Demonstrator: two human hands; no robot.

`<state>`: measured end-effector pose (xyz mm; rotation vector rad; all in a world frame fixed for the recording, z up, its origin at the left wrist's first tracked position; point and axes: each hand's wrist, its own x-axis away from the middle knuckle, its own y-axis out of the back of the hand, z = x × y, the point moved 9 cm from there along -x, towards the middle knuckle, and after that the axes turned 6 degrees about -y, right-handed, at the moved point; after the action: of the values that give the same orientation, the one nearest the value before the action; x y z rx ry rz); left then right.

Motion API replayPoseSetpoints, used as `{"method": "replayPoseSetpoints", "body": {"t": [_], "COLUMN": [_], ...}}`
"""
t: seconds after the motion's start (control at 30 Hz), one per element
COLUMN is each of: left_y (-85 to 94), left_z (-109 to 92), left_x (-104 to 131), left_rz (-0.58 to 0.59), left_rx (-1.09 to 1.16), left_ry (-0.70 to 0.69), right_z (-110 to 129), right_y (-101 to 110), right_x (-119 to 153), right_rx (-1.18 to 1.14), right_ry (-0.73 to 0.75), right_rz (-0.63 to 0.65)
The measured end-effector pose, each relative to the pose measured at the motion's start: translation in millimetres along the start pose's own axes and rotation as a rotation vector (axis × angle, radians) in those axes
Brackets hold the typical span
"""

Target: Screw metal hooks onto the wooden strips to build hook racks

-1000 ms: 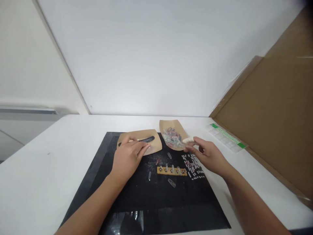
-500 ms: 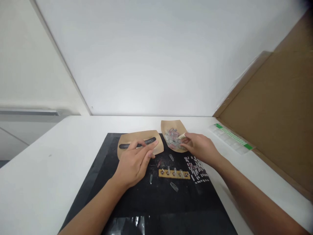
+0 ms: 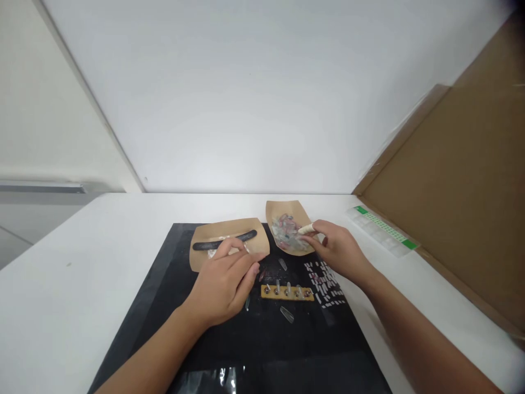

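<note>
My left hand (image 3: 225, 279) is palm down over the near side of a brown paper tray (image 3: 197, 232). Its index finger is stretched out to the right, and I see nothing held in it. Behind the knuckles lies a dark nail file (image 3: 205, 245) in that tray. My right hand (image 3: 334, 243) reaches into a second brown paper tray (image 3: 283, 206) heaped with clear and pinkish false nails (image 3: 285, 230). A pale wrap covers its index fingertip. Thumb and index come close together at the heap's edge; what they pinch is too small to make out.
A tan strip (image 3: 268, 295) bearing several round studs and clear nails lies on the black mat (image 3: 246, 350). Loose false nails (image 3: 287, 314) lie around it. Small pale tabs (image 3: 326, 284) cover the mat's right side. A green-labelled clear case (image 3: 381, 230) lies beside the cardboard (image 3: 459, 191).
The view has shifted slightly, so most things sit a little further left. My left hand has drawn back lower off the nail file. The right thumb and index are closer together.
</note>
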<state>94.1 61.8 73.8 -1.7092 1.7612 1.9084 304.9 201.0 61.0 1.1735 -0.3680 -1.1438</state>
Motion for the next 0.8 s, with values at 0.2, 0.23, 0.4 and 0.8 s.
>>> {"method": "replayPoseSetpoints", "body": {"t": [0.2, 0.23, 0.4, 0.8], "left_y": [-1.3, -1.9, -8.6, -5.5], "left_z": [3.3, 4.0, 7.0, 1.7], "left_x": [1.9, 2.5, 5.1, 0.9], "left_rz": [0.002, 0.008, 0.058, -0.054], "left_rx": [-0.001, -0.006, -0.015, 0.108], "left_ry": [0.044, 0.052, 0.080, 0.094], "right_z": [6.6, 8.2, 11.1, 18.6], "right_y": [1.2, 1.8, 5.2, 14.6], "right_x": [4.6, 5.2, 7.0, 21.3], "right_rx": [-0.062, -0.061, -0.004, -0.391], "right_ry": [0.053, 0.063, 0.083, -0.018], "right_rz": [0.027, 0.022, -0.020, -0.112]}}
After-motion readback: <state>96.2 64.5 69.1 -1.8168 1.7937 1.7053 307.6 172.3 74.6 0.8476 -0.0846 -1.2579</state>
